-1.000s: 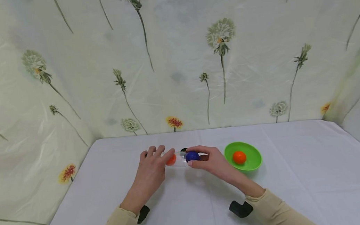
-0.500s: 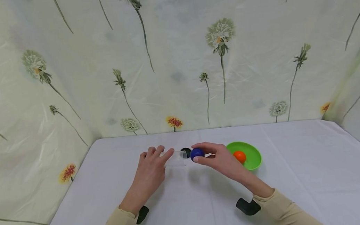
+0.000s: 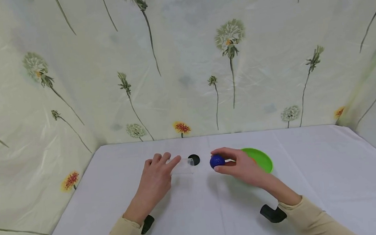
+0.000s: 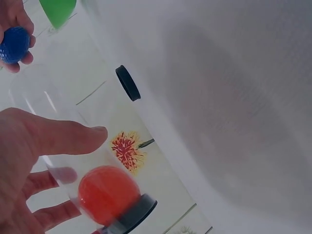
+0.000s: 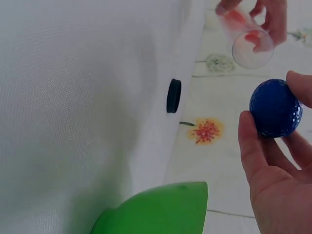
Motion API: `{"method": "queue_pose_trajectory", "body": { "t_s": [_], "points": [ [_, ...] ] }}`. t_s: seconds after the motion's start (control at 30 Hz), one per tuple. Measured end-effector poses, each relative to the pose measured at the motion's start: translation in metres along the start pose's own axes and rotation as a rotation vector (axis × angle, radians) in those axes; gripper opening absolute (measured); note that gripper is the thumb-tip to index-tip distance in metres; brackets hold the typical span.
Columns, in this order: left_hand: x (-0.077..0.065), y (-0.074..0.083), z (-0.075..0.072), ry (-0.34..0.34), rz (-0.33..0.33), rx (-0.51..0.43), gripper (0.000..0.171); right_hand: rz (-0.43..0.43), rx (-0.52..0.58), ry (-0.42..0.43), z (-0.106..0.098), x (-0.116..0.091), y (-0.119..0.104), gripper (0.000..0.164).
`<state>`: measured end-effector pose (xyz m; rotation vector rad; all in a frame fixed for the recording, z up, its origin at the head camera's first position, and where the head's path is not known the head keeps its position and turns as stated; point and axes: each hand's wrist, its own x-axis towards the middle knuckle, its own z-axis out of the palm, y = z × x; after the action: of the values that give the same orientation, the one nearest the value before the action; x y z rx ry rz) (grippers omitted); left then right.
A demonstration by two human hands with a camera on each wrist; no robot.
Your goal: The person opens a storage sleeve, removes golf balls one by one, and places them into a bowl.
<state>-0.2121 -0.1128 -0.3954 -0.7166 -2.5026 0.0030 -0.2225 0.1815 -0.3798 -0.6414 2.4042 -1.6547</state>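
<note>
My left hand holds a clear plastic tube tilted on its side, its open mouth toward the right. In the left wrist view an orange ball lies inside the tube, up against the dark cap on its far end. The fingers and thumb of my right hand pinch a dimpled blue golf ball, held in the air to the right of the tube's mouth. Behind that hand stands a green bowl, mostly covered by the hand, and the orange ball in it is nearly hidden.
A loose round black lid is on the white-covered table, just beyond the tube's mouth. A flower-printed sheet hangs behind the table. Dark wrist mounts show under both sleeves.
My right hand has drawn the blue golf ball from the tube's mouth out to the right, toward the bowl. The orange ball has slid out of the head view behind my left hand.
</note>
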Motion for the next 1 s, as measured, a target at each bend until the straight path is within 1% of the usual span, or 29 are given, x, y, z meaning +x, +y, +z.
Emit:
{"method": "queue_pose_trajectory", "body": {
  "t_s": [0.13, 0.2, 0.43, 0.5, 0.67, 0.73, 0.83, 0.97, 1.0],
  "points": [
    [-0.002, 0.000, 0.000, -0.006, -0.004, -0.001, 0.055, -0.023, 0.007, -0.001, -0.008, -0.005, 0.005, 0.047],
    [-0.003, -0.001, 0.001, -0.006, -0.009, -0.003, 0.055, -0.020, 0.007, 0.014, -0.013, -0.007, 0.006, 0.048],
    [-0.002, 0.000, -0.001, -0.005, -0.032, -0.033, 0.057, 0.022, -0.101, 0.128, -0.035, -0.020, 0.008, 0.048],
    [-0.002, 0.000, -0.002, -0.013, -0.042, -0.037, 0.058, 0.030, -0.104, 0.142, -0.041, -0.022, 0.009, 0.048],
    [-0.002, 0.001, -0.003, -0.043, -0.067, -0.046, 0.058, 0.051, -0.132, 0.162, -0.055, -0.028, 0.010, 0.050],
    [-0.002, 0.001, -0.003, -0.053, -0.074, -0.056, 0.057, 0.051, -0.153, 0.167, -0.060, -0.031, 0.009, 0.050],
    [-0.002, 0.001, -0.003, -0.065, -0.082, -0.074, 0.057, 0.054, -0.156, 0.173, -0.066, -0.035, 0.009, 0.051],
    [-0.002, 0.001, -0.003, -0.066, -0.088, -0.089, 0.058, 0.056, -0.152, 0.180, -0.073, -0.041, 0.011, 0.051],
    [-0.002, 0.001, -0.003, -0.062, -0.088, -0.091, 0.058, 0.053, -0.171, 0.184, -0.075, -0.042, 0.012, 0.051]
  ]
}}
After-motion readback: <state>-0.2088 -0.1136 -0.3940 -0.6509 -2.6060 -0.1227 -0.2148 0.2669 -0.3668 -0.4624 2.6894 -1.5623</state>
